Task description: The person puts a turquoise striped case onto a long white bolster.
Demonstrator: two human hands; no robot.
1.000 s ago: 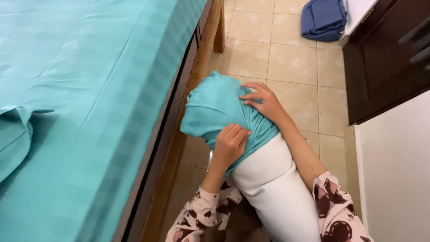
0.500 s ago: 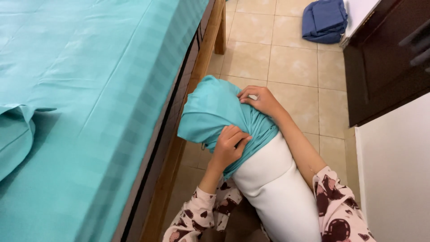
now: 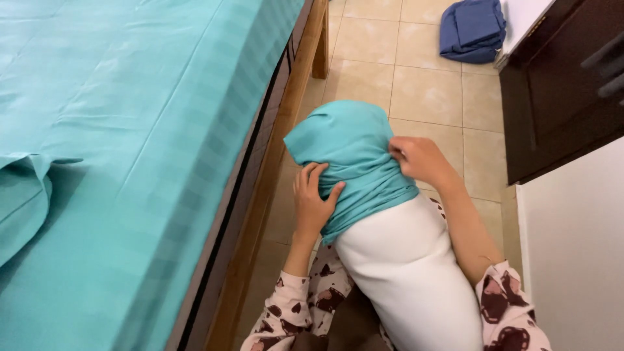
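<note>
A: Pillowcase (image 3: 354, 153), teal, sits centre frame, pulled over the top end of a white pillow (image 3: 409, 273). Cover reaches roughly a third of the way down; the rest of the pillow is bare, running to the bottom edge.

B: Hands?

A: Left hand (image 3: 313, 203) lies on the lower left hem of the pillowcase, fingers spread and curled into the cloth, thumb pressed on it. Right hand (image 3: 421, 159) is at the right side of the hem, fingers closed, pinching a fold of fabric.

B: Sleeves?

A: Patterned sleeves (image 3: 296, 312), pale with dark brown shapes, bottom of frame on both sides of the pillow.

B: Surroundings?

A: Bed (image 3: 130, 130) with teal sheet fills the left half; wooden frame (image 3: 286, 130) runs diagonally just left of the pillow. Beige tiled floor (image 3: 422, 91) behind. Folded blue cloth (image 3: 473, 29) on the floor, upper right. Dark cabinet (image 3: 559, 97) at the right edge, white surface (image 3: 578, 260) below it.
</note>
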